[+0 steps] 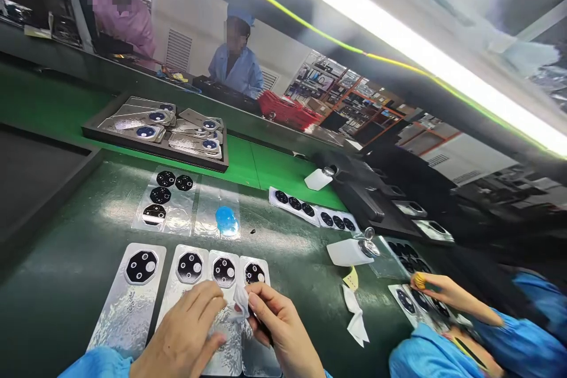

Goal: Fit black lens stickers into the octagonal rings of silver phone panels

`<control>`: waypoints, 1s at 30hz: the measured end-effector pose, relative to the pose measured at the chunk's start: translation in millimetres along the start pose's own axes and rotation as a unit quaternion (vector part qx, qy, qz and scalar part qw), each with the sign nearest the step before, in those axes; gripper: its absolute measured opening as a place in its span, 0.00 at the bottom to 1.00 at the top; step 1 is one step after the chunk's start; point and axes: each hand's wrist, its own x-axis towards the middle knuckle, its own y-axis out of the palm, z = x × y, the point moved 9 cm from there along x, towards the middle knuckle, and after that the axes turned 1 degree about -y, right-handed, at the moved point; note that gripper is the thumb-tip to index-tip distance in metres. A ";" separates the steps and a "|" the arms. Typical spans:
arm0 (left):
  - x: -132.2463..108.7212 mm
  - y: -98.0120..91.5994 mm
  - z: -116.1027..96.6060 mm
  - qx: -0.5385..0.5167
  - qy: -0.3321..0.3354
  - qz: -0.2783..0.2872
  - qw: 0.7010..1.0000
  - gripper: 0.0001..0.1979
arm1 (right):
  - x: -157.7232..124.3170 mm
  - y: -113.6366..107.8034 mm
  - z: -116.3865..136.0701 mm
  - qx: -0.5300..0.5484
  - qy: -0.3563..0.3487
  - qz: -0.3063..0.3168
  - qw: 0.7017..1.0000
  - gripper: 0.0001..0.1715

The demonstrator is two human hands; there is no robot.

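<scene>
Silvery phone back covers with black octagonal camera plates lie in a row on the green mat; the leftmost phone back cover [126, 301] stands a little apart. My left hand [186, 325] lies over the middle covers, its thumb apart from its fingers and nothing seen in its grasp. Its fingertips are close to a small white cloth [240, 301]; whether they touch it I cannot tell. Between thumb and fingers, my right hand [279, 325] pinches that cloth above the two right-hand covers. The hands hide parts of these covers.
A black tray [155, 150] of stacked covers sits at the back left. Plastic sheets [177, 221] carry black plates and a blue patch. White pump bottles [349, 252] and a crumpled wipe [355, 319] lie right. Beside me, a co-worker's hand [447, 292] works on covers.
</scene>
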 end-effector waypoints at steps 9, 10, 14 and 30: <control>8.9 2.7 19.0 -0.237 -0.212 -0.021 0.948 0.09 | -21.0 14.1 5.4 0.025 -0.061 -0.011 0.998 0.24; 8.7 2.9 20.2 -0.238 -0.220 -0.023 0.946 0.09 | -22.7 12.9 6.0 0.021 -0.066 -0.020 0.997 0.24; 6.7 4.0 22.2 -0.242 -0.231 -0.024 0.942 0.10 | -27.6 7.6 6.1 -0.003 -0.086 -0.039 0.996 0.25; 3.7 16.0 28.9 -0.331 -0.286 0.012 0.899 0.14 | -24.0 1.4 8.4 -0.071 -0.132 -0.032 0.988 0.15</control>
